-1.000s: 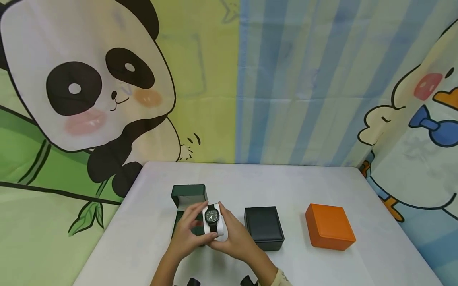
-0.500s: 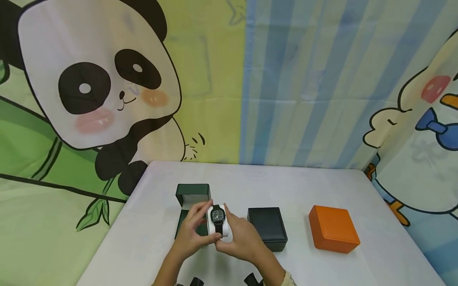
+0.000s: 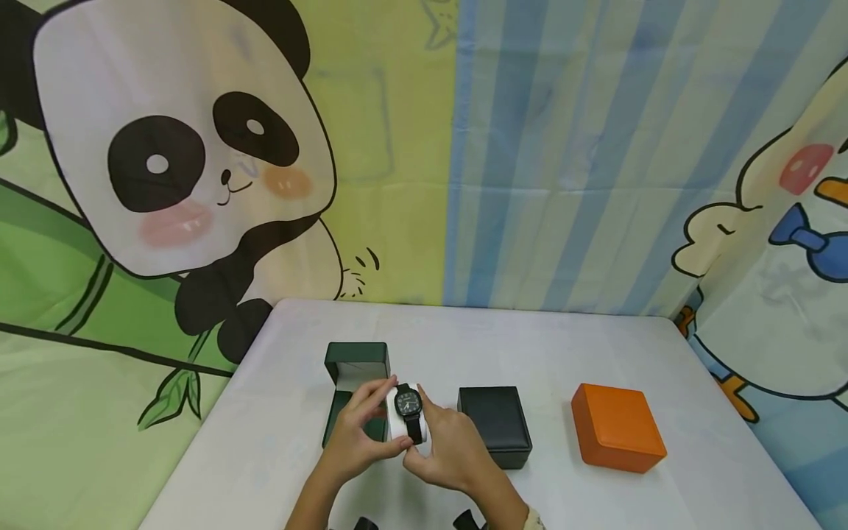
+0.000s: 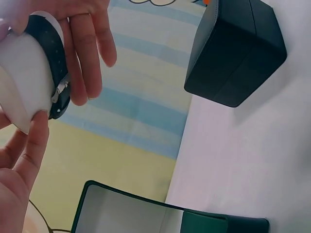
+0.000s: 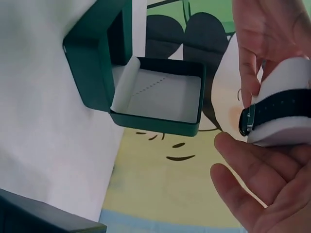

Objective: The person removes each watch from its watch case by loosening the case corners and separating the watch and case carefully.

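Both hands hold a black watch (image 3: 408, 401) strapped round a white cushion (image 3: 396, 425), above the table. My left hand (image 3: 358, 434) pinches the cushion from the left; in the left wrist view its fingertips (image 4: 39, 126) press the white surface. My right hand (image 3: 457, 445) holds the right side, its thumb by the lower strap. Several right-hand fingers (image 4: 87, 58) extend past the cushion. The buckle (image 5: 250, 118) looks fastened in the right wrist view. Behind my left hand stands an open green box (image 3: 356, 361), its lower part partly hidden.
A closed black box (image 3: 493, 423) stands right of the hands, and an orange box (image 3: 619, 427) farther right. All boxes rest on a white-covered table (image 3: 530, 342). A printed curtain (image 3: 384, 184) hangs behind. Dark wrist-camera parts (image 3: 467, 519) show at the bottom edge.
The watch on its cushion has tilted a little, its lower strap swinging right. My right thumb has shifted slightly at the strap's lower end. The head view has shifted; the boxes stay put.
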A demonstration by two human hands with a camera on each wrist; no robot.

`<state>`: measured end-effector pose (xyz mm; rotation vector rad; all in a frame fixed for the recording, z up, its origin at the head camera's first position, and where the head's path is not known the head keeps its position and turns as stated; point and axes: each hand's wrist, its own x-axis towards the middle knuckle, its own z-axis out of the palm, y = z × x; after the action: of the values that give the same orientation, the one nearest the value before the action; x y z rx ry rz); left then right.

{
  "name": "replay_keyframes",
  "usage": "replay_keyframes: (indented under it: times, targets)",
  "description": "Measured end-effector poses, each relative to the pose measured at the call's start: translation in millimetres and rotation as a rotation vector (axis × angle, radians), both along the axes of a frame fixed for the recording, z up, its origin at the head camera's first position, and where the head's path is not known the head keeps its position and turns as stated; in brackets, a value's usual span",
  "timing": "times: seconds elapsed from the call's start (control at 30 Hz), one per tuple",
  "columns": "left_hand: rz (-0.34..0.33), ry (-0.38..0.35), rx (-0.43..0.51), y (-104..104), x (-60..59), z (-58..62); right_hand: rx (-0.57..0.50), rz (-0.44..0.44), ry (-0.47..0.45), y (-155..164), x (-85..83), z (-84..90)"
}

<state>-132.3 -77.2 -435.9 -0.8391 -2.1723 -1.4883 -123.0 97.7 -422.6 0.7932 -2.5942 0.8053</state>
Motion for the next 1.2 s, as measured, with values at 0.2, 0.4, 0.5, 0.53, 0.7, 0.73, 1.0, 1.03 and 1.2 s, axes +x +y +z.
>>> replay_keyframes:
  times: [0.2,0.4,0.5,0.53,0.7,0.73,1.0,1.03,1.2]
  targets:
    - [-0.053,-0.073,0.065,-5.7,-4.6,-7.4,-0.031,0.052,-0.123,8.9,-2.8,4.1]
    - [-0.191,-0.143,0.123,-6.5,-0.9,-3.2,-0.283,0.317,-0.367,19.4,-11.5,8.3]
    - [-0.245,-0.135,0.165,-5.0,-1.0,-3.1,-0.322,0.412,-0.376,20.5,-14.1,8.7]
    - [-0.259,-0.129,0.181,-4.6,-1.4,-3.4,-0.328,0.425,-0.367,20.5,-14.4,8.6]
    - [-0.312,-0.114,0.245,-4.5,-3.1,-5.4,-0.382,0.426,-0.290,17.7,-13.6,6.1]
    - [-0.318,-0.114,0.253,-4.8,-3.1,-5.3,-0.392,0.430,-0.274,16.9,-13.5,5.4]
    - [-0.380,-0.034,0.297,-1.7,-1.9,-3.1,-0.417,0.477,-0.174,11.9,-15.3,0.9]
    - [-0.376,-0.027,0.302,-0.9,-1.8,-3.0,-0.422,0.478,-0.158,11.3,-15.4,0.9]
    - [-0.242,-0.025,0.310,-2.2,-0.7,-3.3,-0.404,0.424,-0.079,7.6,-13.8,5.5]
